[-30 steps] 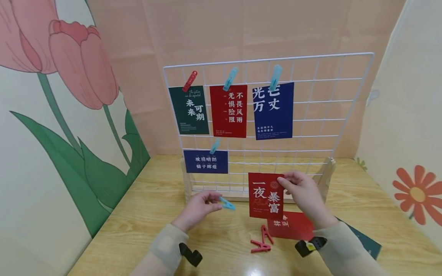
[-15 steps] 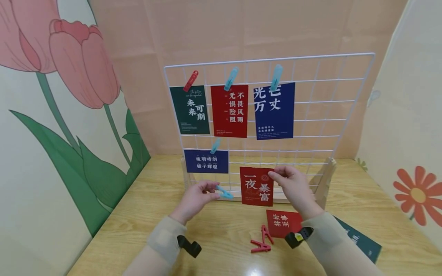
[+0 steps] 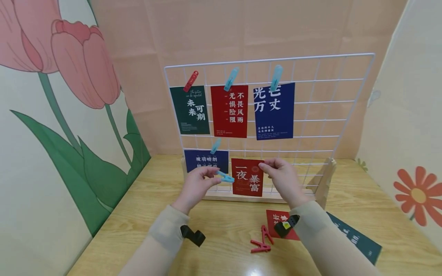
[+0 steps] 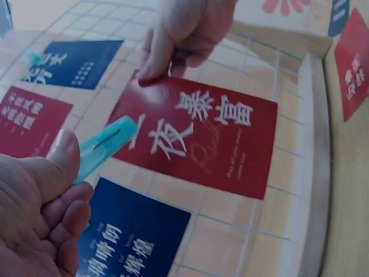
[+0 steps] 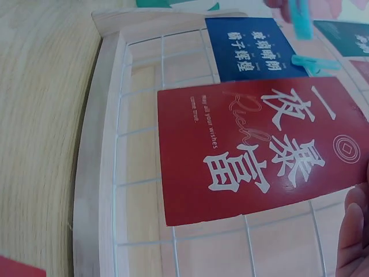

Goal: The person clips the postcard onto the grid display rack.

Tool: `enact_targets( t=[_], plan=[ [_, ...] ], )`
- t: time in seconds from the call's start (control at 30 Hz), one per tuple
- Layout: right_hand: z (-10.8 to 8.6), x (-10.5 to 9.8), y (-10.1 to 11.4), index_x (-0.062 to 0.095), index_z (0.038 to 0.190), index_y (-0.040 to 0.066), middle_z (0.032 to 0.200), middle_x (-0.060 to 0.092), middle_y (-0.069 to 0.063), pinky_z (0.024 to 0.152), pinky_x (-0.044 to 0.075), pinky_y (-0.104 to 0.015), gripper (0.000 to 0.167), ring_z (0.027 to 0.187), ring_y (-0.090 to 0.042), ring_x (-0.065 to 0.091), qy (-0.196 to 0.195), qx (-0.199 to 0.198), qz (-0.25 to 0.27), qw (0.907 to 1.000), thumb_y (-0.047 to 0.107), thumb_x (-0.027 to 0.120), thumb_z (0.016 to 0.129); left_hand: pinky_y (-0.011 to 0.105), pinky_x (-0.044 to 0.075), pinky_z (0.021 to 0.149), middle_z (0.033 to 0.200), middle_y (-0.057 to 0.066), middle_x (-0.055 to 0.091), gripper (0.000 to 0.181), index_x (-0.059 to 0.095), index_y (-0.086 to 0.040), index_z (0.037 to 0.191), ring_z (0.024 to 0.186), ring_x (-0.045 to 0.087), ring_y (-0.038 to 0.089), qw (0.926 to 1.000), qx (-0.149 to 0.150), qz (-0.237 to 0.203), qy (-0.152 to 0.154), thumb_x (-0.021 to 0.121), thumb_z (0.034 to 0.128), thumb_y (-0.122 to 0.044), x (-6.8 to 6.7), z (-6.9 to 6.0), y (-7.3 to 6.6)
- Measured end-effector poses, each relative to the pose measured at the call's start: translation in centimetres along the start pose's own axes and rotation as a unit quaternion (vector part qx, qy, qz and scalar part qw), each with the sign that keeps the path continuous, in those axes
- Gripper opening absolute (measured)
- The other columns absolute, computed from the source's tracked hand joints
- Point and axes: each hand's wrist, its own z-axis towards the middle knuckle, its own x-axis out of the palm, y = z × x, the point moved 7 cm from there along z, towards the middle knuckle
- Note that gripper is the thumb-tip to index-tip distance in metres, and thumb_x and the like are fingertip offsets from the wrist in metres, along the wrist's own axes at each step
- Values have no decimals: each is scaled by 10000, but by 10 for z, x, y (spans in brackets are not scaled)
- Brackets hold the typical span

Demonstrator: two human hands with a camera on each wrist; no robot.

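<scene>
My right hand (image 3: pixel 284 180) pinches the upper right corner of a red card (image 3: pixel 248 184) with white characters, held upright in front of the lower part of a white wire grid (image 3: pixel 310 120). Between thumb and fingers of my left hand (image 3: pixel 197 186) is a light blue clip (image 3: pixel 226 177), just left of the card. In the left wrist view the clip (image 4: pixel 106 147) appears in front of the card's edge (image 4: pixel 202 138); I cannot tell whether they touch. Behind my left hand, a small blue card (image 3: pixel 223 157) hangs from the grid by a light blue clip (image 3: pixel 215 146).
Clipped along the grid's top are a green card (image 3: pixel 190 115), a red card (image 3: pixel 229 115) and a blue card (image 3: pixel 274 115). On the table lie red clips (image 3: pixel 261 245), another red card (image 3: pixel 272 226) and a dark green card (image 3: pixel 366 243), the last two partly under my right arm.
Both hands have risen toward the grid. The red card has moved left and up with my right hand, closer to the clip in my left, which now partly covers the small blue card.
</scene>
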Motion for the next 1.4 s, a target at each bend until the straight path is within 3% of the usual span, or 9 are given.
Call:
enact_targets(
  t=[0.2, 0.47, 0.6, 0.87, 1.1, 1.4],
  plan=[
    [8, 6, 3, 657, 1052, 98, 1025, 639, -77, 818, 469, -373, 397, 947, -245, 554, -170, -16, 135, 9998, 460, 652, 890, 374, 474, 805, 1021, 23, 633, 273, 711, -149, 1114, 948, 539, 183, 9989, 42, 233, -417, 743, 856, -233, -7, 8, -22],
    [13, 9, 3, 641, 1059, 99, 1027, 619, -84, 828, 428, -388, 385, 945, -237, 531, -182, 25, 305, 9994, 447, 655, 893, 330, 496, 766, 1074, 16, 613, 281, 706, -167, 1124, 940, 520, 160, 9948, 256, 624, -759, 731, 865, -274, -10, 14, -47],
    [15, 12, 3, 650, 1064, 101, 1028, 622, -82, 829, 419, -365, 376, 960, -238, 543, -217, 39, 402, 9989, 438, 653, 897, 315, 494, 713, 1007, -14, 609, 304, 703, -157, 1138, 900, 515, 148, 9919, 407, 847, -852, 726, 868, -294, -7, 18, -54],
    [19, 16, 2, 646, 1090, 110, 1058, 631, -76, 893, 446, -445, 366, 970, -233, 561, -318, 166, 619, 9974, 428, 641, 908, 308, 474, 711, 966, -48, 606, 294, 709, -128, 1118, 871, 512, 151, 9873, 650, 1037, -1009, 736, 861, -269, -6, 23, -63],
    [21, 16, 4, 647, 1097, 94, 1045, 648, -78, 846, 476, -393, 300, 957, -221, 586, -516, 113, 436, 9977, 350, 618, 943, 312, 471, 734, 978, -33, 613, 309, 708, -118, 1123, 887, 519, 151, 9860, 588, 1121, -1085, 741, 856, -270, -5, 28, -66],
    [20, 15, 7, 645, 1096, 101, 1045, 648, -62, 849, 490, -390, 273, 949, -216, 594, -686, 119, 316, 9971, 328, 619, 946, 289, 497, 765, 1041, -46, 633, 278, 711, -112, 1117, 934, 536, 133, 9847, 719, 1219, -1018, 728, 869, -237, 1, 37, -70]
  ],
)
